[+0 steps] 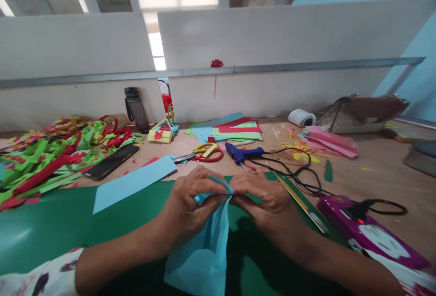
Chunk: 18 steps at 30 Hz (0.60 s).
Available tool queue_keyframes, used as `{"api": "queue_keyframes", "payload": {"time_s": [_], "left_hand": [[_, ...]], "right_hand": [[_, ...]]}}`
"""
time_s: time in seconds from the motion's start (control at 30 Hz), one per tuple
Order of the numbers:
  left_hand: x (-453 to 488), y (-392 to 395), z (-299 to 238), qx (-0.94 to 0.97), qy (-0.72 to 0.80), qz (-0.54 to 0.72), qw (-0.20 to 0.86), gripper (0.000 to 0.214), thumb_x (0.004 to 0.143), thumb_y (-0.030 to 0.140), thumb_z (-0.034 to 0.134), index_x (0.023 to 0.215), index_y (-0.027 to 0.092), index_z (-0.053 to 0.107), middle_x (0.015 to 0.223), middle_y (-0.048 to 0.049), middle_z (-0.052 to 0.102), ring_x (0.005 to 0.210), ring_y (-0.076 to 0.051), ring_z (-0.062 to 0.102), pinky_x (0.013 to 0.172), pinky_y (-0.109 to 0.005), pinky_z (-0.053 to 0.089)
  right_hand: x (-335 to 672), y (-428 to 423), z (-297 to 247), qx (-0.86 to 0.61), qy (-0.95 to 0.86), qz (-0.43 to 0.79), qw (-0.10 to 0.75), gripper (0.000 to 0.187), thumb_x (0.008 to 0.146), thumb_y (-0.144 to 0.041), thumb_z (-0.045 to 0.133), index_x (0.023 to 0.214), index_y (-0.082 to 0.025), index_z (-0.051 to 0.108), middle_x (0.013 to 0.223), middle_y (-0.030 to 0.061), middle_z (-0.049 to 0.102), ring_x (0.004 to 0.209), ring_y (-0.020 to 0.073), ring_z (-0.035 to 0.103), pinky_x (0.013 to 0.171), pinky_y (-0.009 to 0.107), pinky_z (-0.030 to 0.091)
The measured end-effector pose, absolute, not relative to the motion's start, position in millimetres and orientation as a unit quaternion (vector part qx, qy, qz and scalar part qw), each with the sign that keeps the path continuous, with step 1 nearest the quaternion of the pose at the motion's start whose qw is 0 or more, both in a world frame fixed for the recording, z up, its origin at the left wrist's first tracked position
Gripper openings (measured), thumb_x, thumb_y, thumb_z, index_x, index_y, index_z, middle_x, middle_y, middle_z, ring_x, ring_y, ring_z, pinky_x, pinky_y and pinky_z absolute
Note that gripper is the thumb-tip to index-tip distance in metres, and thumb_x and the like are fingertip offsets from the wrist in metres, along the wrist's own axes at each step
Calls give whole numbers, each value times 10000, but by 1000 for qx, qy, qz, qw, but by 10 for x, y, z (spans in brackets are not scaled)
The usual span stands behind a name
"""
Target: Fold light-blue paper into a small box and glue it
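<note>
Light blue paper (199, 262), folded into a bag-like shape, hangs between my hands above a green mat (136, 200). My left hand (195, 203) pinches its upper edge from the left. From the right, my right hand (264, 196) pinches the same edge, and the fingertips of both hands nearly meet there. Just beyond my hands lie scissors (209, 153) with red and yellow handles and a blue glue gun (243, 153). A flat light blue paper strip (136, 182) rests on the left of the mat.
Green and red paper strips (68, 150) pile up at the left, near a phone (112, 162) and a dark bottle (136, 110). On the right are a craft knife (301, 203), a purple power strip (371, 232) with a black cord, pink paper (332, 141) and a handbag (361, 112).
</note>
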<state>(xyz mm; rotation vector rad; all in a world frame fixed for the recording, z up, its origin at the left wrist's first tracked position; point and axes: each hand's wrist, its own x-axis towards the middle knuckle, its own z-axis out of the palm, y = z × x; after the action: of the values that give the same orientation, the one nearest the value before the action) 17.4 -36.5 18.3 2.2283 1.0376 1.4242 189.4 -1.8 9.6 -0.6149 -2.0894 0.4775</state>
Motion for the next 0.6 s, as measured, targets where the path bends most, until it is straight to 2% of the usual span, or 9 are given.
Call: {"api": "queue_keyframes", "payload": {"time_s": [0.1,0.27,0.6], "left_hand": [[178,-367,190,762,366,504,178,129,771,80,593,782,167,688,823,-57,685,797,-152,631,735,-281,514],[157,-346,203,750,376,498,220,119,730,71,612,750,149,700,792,-66,692,757,-162,642,717,-293,524],[182,-362,174,729,396,518,208,92,727,80,628,724,141,697,731,-59,690,681,-148,629,634,-259,500]], "right_hand": [[1889,-21,93,-247,-833,213,447,121,774,-134,600,702,-221,643,692,-20,653,705,135,617,802,303,449],[1882,-17,90,-255,-821,245,449,66,760,-161,637,716,-208,652,712,-3,663,717,143,615,727,273,466],[1889,14,70,-243,-830,231,445,146,805,-120,554,728,-203,646,714,-9,660,707,128,609,745,261,443]]}}
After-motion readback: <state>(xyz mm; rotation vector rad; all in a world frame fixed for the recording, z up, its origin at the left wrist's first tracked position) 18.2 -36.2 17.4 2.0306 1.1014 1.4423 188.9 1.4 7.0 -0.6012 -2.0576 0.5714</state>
